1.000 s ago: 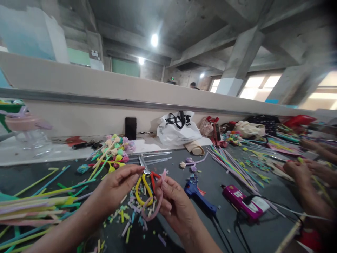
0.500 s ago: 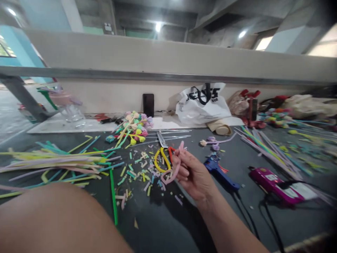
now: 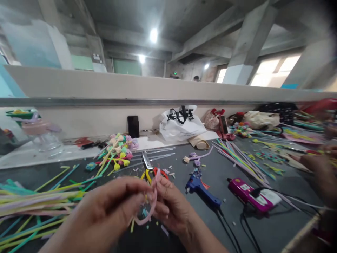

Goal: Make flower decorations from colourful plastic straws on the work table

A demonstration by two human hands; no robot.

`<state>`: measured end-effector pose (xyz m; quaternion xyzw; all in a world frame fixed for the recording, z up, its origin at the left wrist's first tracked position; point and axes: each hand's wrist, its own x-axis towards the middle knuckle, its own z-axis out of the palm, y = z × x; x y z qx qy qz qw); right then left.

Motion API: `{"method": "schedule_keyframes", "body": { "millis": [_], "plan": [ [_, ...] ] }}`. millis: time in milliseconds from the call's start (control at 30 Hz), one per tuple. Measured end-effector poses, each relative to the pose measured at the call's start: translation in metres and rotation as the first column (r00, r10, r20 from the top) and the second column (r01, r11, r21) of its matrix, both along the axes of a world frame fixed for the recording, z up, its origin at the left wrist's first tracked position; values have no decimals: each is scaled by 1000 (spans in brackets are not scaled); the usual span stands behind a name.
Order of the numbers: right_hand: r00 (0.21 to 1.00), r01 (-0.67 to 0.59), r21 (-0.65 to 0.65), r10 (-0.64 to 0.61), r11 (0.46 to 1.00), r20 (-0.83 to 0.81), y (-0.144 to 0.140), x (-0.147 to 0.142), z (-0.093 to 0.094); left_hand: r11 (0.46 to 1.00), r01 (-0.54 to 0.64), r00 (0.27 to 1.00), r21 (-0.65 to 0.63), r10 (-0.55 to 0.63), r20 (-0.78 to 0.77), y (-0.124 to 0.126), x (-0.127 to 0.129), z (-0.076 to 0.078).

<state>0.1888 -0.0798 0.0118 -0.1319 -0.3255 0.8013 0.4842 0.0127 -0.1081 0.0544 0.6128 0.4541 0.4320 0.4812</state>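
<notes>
A curved pink pipe cleaner [image 3: 153,207] is pinched between thumb and fingers of my right hand [image 3: 175,205], one end sticking up above the fingertips. From the left, my left hand [image 3: 113,207], slightly blurred, closes its fingertips on the same strip near its upper part. Just behind both hands lie scissors [image 3: 147,161] with yellow and orange-red handles, partly covered by my fingers. Small cut pipe cleaner scraps lie around and beneath the hands. A blue hot glue gun [image 3: 201,191] rests to the right of my right hand.
Loose pipe cleaners [image 3: 31,207] are piled at left, more [image 3: 242,161] at right. Pipe cleaner flowers [image 3: 118,151] lie behind. A phone [image 3: 133,126] leans on the partition near a white bag [image 3: 181,123]. A magenta device [image 3: 250,193] trails cables. Another person's hand [image 3: 316,165] is at far right.
My left hand has come in from the left and meets the pink pipe cleaner. The view has tilted up and turned right; a knee at lower left has left the view.
</notes>
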Motion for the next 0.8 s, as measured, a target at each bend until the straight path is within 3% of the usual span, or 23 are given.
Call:
{"method": "schedule_keyframes", "body": {
  "millis": [100, 300, 367, 567, 733, 800],
  "plan": [
    [1000, -23, 25, 23, 999, -9, -1, -2, 0, 991, 87, 994, -97, -93, -58, 24, 8, 17],
    [995, -100, 31, 99, 994, 25, -1, -6, -1, 979, 202, 974, 40, -197, -110, 30, 25, -5],
    [993, -114, 37, 112, 993, 39, -2, -8, -2, 987, 160, 986, 20, -159, -54, 27, 26, -8],
    [993, -97, 18, 96, 995, 72, -7, -15, -6, 968, 61, 985, -243, -18, 174, 18, 23, -6],
    [993, -84, 21, 82, 996, 86, -7, -19, -10, 973, -16, 976, -230, 65, 209, 9, 27, 1],
    [990, -113, 41, 109, 993, 87, -7, -20, -11, 959, -3, 968, -282, 74, 240, 9, 26, 4]
  ]
}}
